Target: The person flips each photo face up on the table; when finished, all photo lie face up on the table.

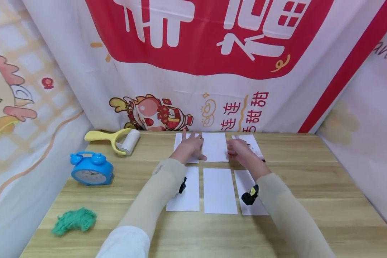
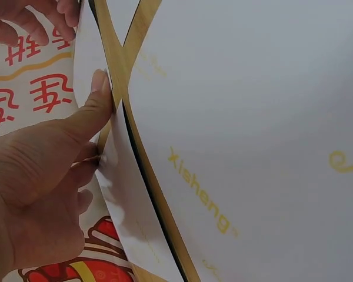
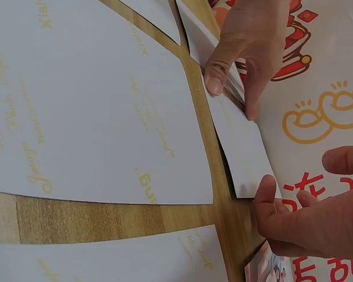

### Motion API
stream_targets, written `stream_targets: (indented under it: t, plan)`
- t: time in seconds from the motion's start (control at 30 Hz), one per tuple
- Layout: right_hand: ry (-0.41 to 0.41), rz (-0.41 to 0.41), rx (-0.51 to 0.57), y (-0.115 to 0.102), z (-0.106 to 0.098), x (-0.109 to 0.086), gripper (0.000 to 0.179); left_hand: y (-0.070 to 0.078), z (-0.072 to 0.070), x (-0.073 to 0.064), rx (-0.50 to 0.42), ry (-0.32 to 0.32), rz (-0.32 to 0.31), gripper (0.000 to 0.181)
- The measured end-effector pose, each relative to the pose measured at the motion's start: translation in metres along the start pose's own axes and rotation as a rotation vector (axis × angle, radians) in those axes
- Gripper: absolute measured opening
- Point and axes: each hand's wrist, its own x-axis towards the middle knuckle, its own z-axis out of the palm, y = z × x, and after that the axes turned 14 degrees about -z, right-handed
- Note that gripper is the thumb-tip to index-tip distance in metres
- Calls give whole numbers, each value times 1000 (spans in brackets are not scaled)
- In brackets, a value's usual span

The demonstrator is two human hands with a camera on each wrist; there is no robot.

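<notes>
White photo-paper cards lie on the wooden table in two rows, three across. My left hand lies over the back left card with fingers spread. Its thumb touches the left edge of the back middle card, as the right wrist view shows. At that card's right edge is my right hand, its bent fingers touching the card's far corner and its thumb held apart. Partly under the right hand, the back right card shows a printed picture. In front lie the front left, front middle and front right cards, blank side up.
On the table's left side are a yellow-handled lint roller, a blue alarm clock and a bundle of green yarn. A printed cloth hangs right behind the table's back edge. Cloth walls flank both sides.
</notes>
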Motion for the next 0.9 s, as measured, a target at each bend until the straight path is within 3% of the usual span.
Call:
stream_targets:
  t: [0.13,0.33,0.6,0.9]
  plan:
    - [15,38,18,-4,-3,3,63,0,-3,-3,-11,23,4,92]
    - [22,50,21,-1,-7,3,53,-1,-2,-7,-28,28,-5,95]
    - [-52,-80,-95,13,-8,2,53,-2,1,-10,38,92,15,89]
    - [21,-142,-167,19,-9,0,50,8,2,-11,69,112,51,85]
